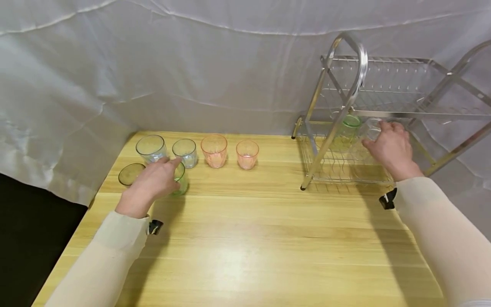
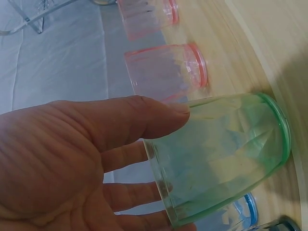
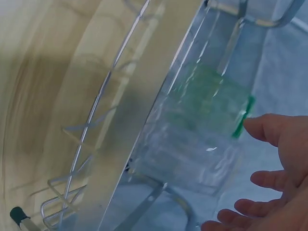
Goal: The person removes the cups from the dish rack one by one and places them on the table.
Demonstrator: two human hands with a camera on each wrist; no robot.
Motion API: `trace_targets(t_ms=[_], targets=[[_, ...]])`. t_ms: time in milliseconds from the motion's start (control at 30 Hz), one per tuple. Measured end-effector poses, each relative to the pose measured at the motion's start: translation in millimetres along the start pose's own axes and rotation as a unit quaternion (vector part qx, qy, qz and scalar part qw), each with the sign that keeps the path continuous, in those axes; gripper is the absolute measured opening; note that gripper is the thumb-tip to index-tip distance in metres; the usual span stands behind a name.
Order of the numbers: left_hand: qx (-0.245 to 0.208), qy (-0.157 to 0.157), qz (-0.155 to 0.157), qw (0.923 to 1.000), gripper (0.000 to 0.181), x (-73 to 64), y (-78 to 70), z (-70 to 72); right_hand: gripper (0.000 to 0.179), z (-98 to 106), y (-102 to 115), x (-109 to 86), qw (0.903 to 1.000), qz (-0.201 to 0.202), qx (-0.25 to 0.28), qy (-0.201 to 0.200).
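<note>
My left hand (image 1: 151,179) grips a green-tinted glass (image 2: 221,159) near its open rim, thumb on one side and fingers on the far side. In the head view the hand hides much of this green glass (image 1: 181,183), which stands on the table at the left. On the rack's lower tier are a second green glass (image 3: 207,96) and a clear glass (image 3: 187,159), side by side. My right hand (image 1: 393,147) reaches in beside the clear glass (image 1: 360,149). Its fingers (image 3: 269,180) are spread, and the right wrist view shows them apart from the glass.
Around the left hand stand two bluish glasses (image 1: 152,147), (image 1: 185,154), a dark-rimmed glass (image 1: 131,174) and two pink glasses (image 1: 215,151), (image 1: 247,154). A two-tier metal rack (image 1: 316,164) occupies the table's (image 1: 238,238) right side. Grey cloth (image 1: 230,76) hangs behind.
</note>
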State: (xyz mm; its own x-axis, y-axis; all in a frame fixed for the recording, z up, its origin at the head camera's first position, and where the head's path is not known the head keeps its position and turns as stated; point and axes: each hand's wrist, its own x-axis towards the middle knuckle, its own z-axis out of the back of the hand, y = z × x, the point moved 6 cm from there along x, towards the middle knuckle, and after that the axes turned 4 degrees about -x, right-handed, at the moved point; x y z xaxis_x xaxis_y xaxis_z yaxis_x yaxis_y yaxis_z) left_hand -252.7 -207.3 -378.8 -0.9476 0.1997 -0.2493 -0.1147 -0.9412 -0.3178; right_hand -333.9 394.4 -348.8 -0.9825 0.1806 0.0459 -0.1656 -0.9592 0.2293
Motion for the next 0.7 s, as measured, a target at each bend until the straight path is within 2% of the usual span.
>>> trace_targets(t_ms=[300,467,700], targets=[[-0.005,0.007,0.009,0.9999,0.085,0.2,0.2,-1.0,0.098,-17.2,-10.4,12.6,0.9976,-0.022,0.019,0.063],[-0.006,0.007,0.011,0.9999,0.085,0.6,0.7,-1.3,0.103,-21.6,-10.8,16.8,0.9970,-0.026,0.024,0.068],[-0.005,0.005,0.012,0.9999,0.085,0.0,1.9,-1.0,0.095,-23.6,-10.1,20.2,0.9969,-0.027,0.029,0.069]])
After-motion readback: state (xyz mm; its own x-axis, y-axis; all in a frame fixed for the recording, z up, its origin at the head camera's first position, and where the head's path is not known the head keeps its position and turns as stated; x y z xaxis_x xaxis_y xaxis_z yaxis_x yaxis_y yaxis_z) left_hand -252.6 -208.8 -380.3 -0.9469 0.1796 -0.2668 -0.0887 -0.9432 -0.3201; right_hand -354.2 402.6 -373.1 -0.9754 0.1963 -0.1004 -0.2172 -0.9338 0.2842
